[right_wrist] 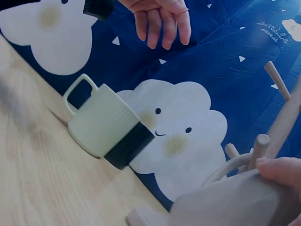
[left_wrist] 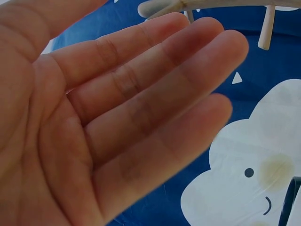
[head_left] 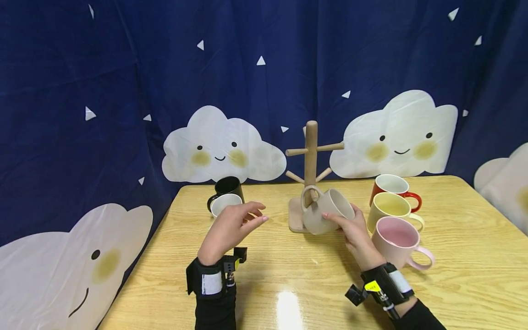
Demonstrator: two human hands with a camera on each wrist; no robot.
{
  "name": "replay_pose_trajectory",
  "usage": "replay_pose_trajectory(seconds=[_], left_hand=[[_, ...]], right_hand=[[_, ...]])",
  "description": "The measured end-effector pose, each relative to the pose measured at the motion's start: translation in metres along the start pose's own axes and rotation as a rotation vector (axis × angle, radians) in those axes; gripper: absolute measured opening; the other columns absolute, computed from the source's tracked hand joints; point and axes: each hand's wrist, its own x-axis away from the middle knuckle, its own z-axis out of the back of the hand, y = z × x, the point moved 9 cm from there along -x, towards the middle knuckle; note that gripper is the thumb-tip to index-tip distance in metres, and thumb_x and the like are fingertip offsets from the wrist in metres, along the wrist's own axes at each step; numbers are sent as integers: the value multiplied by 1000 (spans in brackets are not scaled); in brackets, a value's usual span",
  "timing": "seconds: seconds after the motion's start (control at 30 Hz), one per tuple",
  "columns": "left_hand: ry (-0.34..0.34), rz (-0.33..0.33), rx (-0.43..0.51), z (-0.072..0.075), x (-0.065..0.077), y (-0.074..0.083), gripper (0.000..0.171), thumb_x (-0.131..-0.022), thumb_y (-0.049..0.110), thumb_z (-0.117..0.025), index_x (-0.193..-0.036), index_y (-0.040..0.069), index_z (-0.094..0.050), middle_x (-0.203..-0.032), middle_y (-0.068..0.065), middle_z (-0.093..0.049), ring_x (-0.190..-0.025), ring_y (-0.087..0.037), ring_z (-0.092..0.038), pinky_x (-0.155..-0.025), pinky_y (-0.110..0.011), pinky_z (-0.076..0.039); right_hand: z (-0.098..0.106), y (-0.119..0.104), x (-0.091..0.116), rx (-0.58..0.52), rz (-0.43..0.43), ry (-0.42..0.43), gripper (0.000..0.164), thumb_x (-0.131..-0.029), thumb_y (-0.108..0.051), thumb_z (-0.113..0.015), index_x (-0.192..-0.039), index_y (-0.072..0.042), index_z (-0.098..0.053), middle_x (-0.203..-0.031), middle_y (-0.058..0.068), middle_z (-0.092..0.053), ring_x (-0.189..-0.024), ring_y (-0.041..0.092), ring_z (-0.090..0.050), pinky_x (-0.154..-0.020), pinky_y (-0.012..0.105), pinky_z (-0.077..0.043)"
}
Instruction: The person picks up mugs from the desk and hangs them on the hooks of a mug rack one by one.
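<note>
My right hand (head_left: 359, 236) grips a beige mug (head_left: 315, 220) by its body, thumb across the near side. The mug is tilted, its mouth toward the right and its handle toward the wooden mug tree (head_left: 311, 160). In the right wrist view, the mug's handle (right_wrist: 225, 169) appears close to a peg (right_wrist: 261, 146) of the tree; whether they touch I cannot tell. My left hand (head_left: 233, 229) hovers left of the tree with fingers extended and holds nothing. Behind it stand a white mug (head_left: 224, 201) and a black mug (head_left: 231, 184), the white one partly hidden.
At the right of the wooden table (head_left: 264, 284) stand a red mug (head_left: 375, 190) with a white inside, a yellow mug (head_left: 381, 213) and a pink mug (head_left: 389, 250), handles facing right. A blue curtain (head_left: 255, 27) with clouds hangs behind the table.
</note>
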Motion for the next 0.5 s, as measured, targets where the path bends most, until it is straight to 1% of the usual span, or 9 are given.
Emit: replay_pose_trajectory(seconds=[0.13,0.17,0.3,0.37,0.4,0.43,0.5], left_hand=[[-15,1,-17,-2,-1,0,30,-88,28,-61,-112,10,-64,-92,0,-70,-74,-11,-66,-68,-24,-51],[-18,0,-22,-2,-1,1,30,-88,28,-61,-112,10,-64,-93,0,-70,-75,-11,-66,-68,-24,-51],[-28,-1,-30,-3,-1,1,30,-89,29,-60,-112,10,-63,-94,0,-70,-76,-12,-66,-69,-25,-51],[-30,-1,-31,-3,-1,1,30,-89,29,-60,-112,10,-63,-94,0,-70,-76,-12,-66,-68,-25,-51],[-31,-1,-30,-3,-1,1,30,-89,29,-60,-112,10,-63,-94,0,-70,-76,-12,-66,-69,-25,-51],[-32,0,-30,-4,-1,1,30,-89,29,-60,-112,10,-64,-94,0,-70,-76,-12,-66,-69,-25,-51],[-34,3,-30,-4,-1,1,30,-89,29,-60,-112,10,-64,-94,0,-70,-77,-12,-66,-69,-25,-51]], right_hand=[[3,0,-1,59,-7,-43,78,-79,-15,-70,-139,2,-23,-118,9,-41,-90,8,-47,-68,24,-44],[5,2,-4,51,7,-54,77,-79,-16,-71,-138,3,-25,-116,10,-43,-88,8,-49,-66,25,-45],[6,2,-6,64,23,-90,85,-75,-27,-74,-136,6,-26,-112,10,-44,-87,10,-48,-64,27,-45],[8,6,-10,33,32,-98,82,-74,-28,-76,-132,5,-30,-108,8,-46,-86,11,-49,-62,28,-46],[7,4,-9,47,25,-102,82,-74,-29,-76,-132,4,-29,-109,8,-44,-87,11,-49,-62,27,-45],[6,4,-9,49,23,-106,79,-75,-28,-75,-131,3,-29,-109,6,-44,-87,10,-49,-62,27,-45],[6,5,-10,44,9,-104,76,-77,-25,-73,-131,1,-27,-111,7,-43,-86,10,-49,-58,24,-45]])
